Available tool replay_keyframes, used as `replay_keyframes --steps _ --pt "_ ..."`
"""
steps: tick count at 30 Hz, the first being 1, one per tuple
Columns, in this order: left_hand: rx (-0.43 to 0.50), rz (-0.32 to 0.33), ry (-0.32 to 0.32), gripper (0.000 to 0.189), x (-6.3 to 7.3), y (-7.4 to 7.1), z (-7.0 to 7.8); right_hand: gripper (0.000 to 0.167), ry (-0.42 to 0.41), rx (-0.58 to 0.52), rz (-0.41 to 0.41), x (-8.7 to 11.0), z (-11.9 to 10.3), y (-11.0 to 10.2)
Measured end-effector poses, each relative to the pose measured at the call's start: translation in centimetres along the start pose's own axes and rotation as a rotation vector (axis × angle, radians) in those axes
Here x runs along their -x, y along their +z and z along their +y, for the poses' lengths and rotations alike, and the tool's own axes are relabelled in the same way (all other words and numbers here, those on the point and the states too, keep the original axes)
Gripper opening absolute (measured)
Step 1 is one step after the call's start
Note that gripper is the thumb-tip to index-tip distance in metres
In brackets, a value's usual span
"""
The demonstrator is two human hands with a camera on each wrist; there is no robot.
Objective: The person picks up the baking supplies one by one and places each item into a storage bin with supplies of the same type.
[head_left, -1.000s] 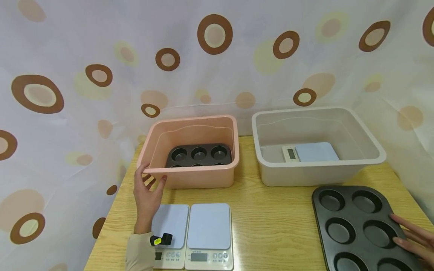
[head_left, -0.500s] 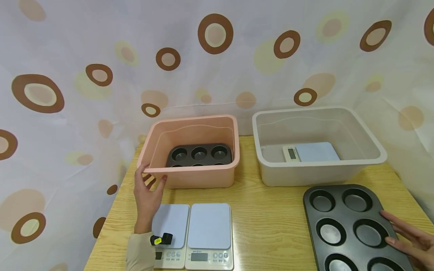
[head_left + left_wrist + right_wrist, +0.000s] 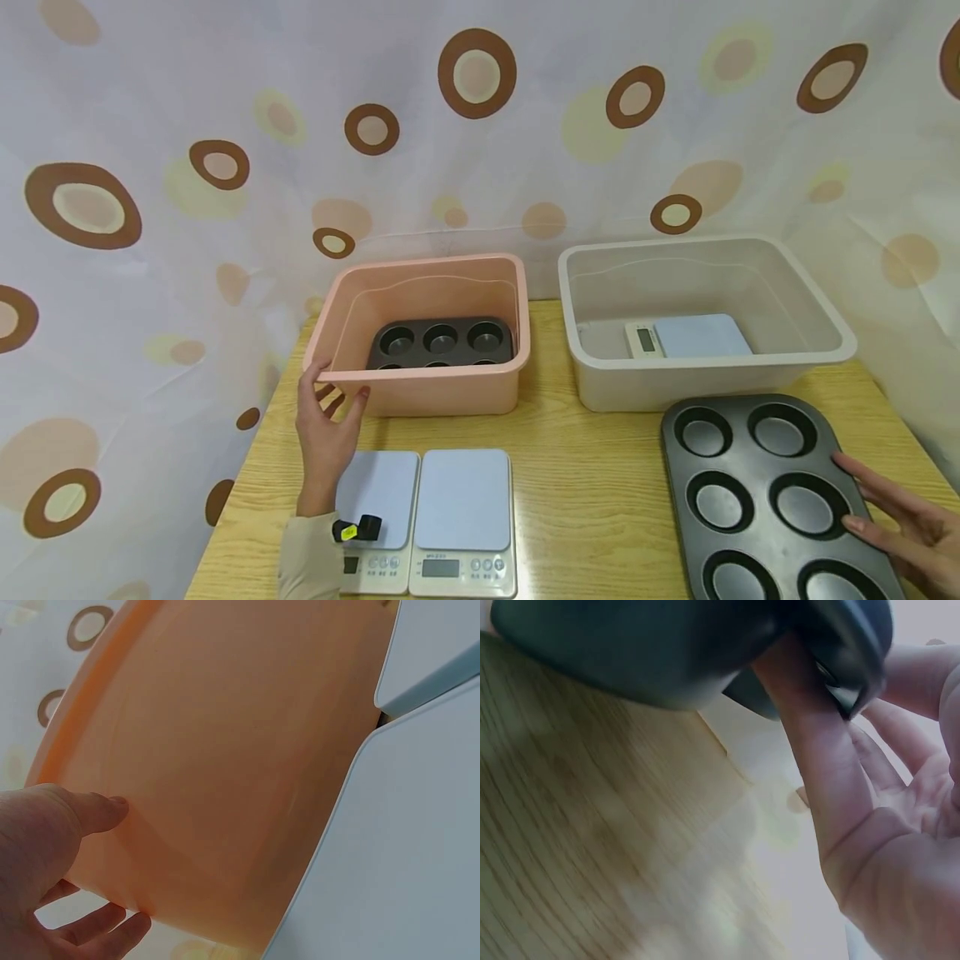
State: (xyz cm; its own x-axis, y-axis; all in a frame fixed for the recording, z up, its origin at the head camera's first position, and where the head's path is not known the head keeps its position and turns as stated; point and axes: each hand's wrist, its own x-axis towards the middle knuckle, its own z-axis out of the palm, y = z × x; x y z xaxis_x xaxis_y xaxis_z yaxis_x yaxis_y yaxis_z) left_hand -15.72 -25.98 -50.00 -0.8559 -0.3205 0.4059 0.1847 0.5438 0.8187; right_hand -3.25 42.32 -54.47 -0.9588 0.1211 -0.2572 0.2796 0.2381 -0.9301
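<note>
My left hand [image 3: 326,446] grips the front left corner of a pink plastic bin [image 3: 427,396], fingers at the rim and thumb against the outer wall. Inside that bin lies a dark muffin tin [image 3: 462,353], its near part hidden by the front wall. At the right, my right hand [image 3: 911,521] holds a second, larger-looking dark muffin tin [image 3: 752,467] by its right edge. In the right wrist view this tin [image 3: 630,652] is raised over the wooden table, its edge between thumb and fingers. Its cups show nothing in them.
Two kitchen scales, a left one [image 3: 382,492] and a right one [image 3: 462,500], lie side by side in front of the pink bin. A grey-beige bin [image 3: 675,387] at the back right holds another scale [image 3: 705,336]. A patterned curtain [image 3: 510,167] hangs behind the table.
The right hand has moved the muffin tin left and slightly farther away, with its far edge now overlapping the grey-beige bin's front. The left hand has stayed on the pink bin.
</note>
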Motion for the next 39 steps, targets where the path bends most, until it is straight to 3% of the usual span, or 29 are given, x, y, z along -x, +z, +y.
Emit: replay_keyframes --steps 4,11,19,25,34,39 --pt "0.001 -0.001 0.004 0.073 -0.1 -0.1 0.0 0.092 0.006 0.013 -0.010 0.3 -1.1 0.7" --pt "-0.003 -0.005 -0.015 0.073 -0.1 0.0 -0.1 0.092 -0.011 0.198 0.021 1.0 -2.3 1.9" --pt "0.009 -0.003 0.011 0.073 -0.2 -0.1 -0.2 0.082 -0.069 -0.039 -0.072 1.2 -3.7 2.5" --pt "0.008 -0.009 0.008 0.073 -0.1 -0.1 -0.2 0.079 -0.125 -0.047 -0.124 0.9 -4.4 2.9" --pt "0.011 -0.009 0.015 0.073 -0.1 -0.1 -0.2 0.080 -0.238 -0.159 -0.225 0.7 -5.3 3.5" --pt "0.013 -0.005 0.019 0.073 -0.1 -0.1 -0.2 0.079 -0.303 -0.106 -0.215 0.7 -5.4 3.7"
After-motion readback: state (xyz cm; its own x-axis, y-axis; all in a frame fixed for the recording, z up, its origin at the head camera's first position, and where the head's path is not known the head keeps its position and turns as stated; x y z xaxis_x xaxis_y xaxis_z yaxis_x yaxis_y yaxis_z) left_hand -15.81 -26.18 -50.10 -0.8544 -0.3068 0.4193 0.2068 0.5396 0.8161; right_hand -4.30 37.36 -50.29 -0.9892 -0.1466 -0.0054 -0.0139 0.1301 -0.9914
